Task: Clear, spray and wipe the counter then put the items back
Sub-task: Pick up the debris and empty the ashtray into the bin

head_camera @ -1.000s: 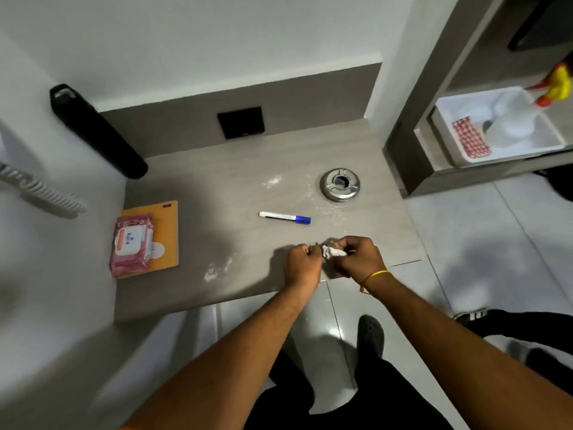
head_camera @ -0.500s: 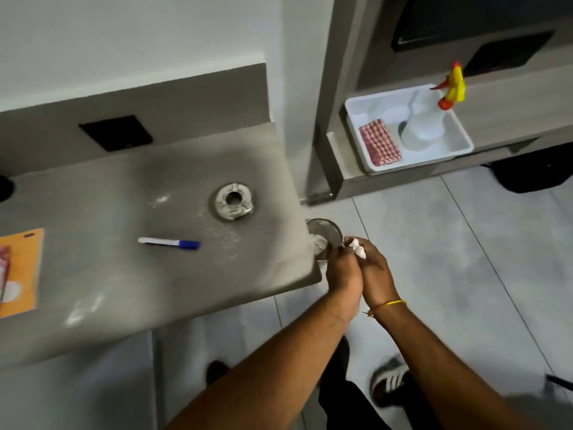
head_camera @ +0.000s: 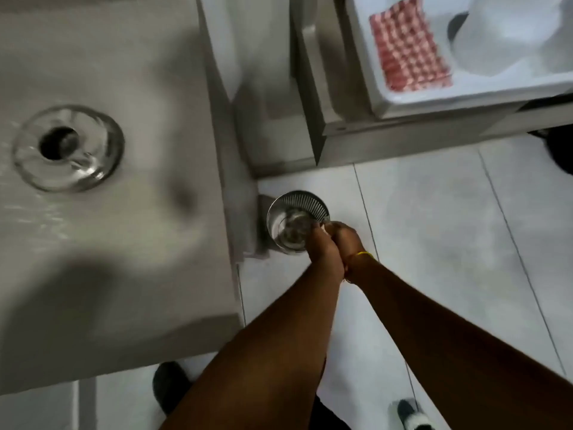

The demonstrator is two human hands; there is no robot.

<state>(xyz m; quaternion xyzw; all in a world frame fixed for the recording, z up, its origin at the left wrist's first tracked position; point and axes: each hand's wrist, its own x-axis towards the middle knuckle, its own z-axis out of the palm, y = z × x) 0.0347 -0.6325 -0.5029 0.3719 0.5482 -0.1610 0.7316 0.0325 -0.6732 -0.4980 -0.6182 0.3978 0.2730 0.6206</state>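
Note:
My left hand [head_camera: 322, 247] and my right hand [head_camera: 348, 239] are pressed together with fingers closed, right over the near rim of a small round metal bin [head_camera: 305, 202] on the floor. A pale scrap of crumpled paper [head_camera: 326, 226] just shows at the fingertips. The bin stands beside the right end of the grey counter [head_camera: 130, 274]. A metal ashtray [head_camera: 66, 147] sits on the counter at the left, with white powder streaks [head_camera: 34, 218] near it. The view is blurred.
A white tray [head_camera: 412, 99] on a low shelf at the upper right holds a red checked cloth [head_camera: 409, 48] and the base of a spray bottle [head_camera: 511, 35]. My feet [head_camera: 170, 386] stand on the pale tiled floor [head_camera: 449, 243] below the counter edge.
Both hands carried the crumpled paper from the counter's front edge to the right and down to the bin. The view swung right and closer; the pen and orange pad left the frame.

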